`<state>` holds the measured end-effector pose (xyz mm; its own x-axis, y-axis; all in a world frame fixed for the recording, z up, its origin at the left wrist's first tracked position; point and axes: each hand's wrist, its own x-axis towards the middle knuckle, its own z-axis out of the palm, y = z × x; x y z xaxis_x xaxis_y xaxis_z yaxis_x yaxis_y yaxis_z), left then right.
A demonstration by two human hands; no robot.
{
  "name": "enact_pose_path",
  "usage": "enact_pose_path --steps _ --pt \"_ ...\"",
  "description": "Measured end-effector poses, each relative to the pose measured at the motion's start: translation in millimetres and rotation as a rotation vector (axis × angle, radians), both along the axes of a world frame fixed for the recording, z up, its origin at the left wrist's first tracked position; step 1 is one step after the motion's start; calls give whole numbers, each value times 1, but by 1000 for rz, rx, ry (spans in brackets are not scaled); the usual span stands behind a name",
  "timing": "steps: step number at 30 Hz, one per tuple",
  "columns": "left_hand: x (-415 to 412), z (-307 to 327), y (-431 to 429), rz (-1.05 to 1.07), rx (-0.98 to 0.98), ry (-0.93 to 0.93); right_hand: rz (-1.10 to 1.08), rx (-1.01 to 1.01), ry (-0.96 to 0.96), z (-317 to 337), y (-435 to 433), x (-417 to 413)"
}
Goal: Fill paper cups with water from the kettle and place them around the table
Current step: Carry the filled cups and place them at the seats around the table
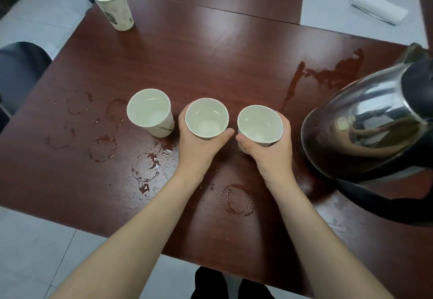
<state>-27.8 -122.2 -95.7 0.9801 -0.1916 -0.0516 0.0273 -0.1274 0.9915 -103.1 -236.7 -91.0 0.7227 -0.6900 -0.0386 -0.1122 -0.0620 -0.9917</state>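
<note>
A person's left hand (pixel 199 151) and right hand (pixel 269 153) each curl fingers (pixel 182 120) round a water-filled cup, the middle white paper cup (pixel 207 120) and the right white paper cup (pixel 259 124), on the wet reddish-brown wooden bench (pixel 210 52) beside the polished steel kettle (pixel 365 120). Squeezing the thin walls or knocking the kettle could slop water.

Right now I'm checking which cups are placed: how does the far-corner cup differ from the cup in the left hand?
The far-corner cup stands alone, untouched; the left hand grips the middle cup in the near row. The far-corner cup shows its printed side; the middle cup shows mostly rim and inside. Both are upright white paper cups.
</note>
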Motion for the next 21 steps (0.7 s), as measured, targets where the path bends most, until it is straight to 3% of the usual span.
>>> enact_pose_path --steps 11,21 --pt "0 5 4 -19 -48 -14 -43 46 -65 11 6 -4" --pt "-8 48 16 -118 -79 -56 -15 53 -142 45 13 -16"
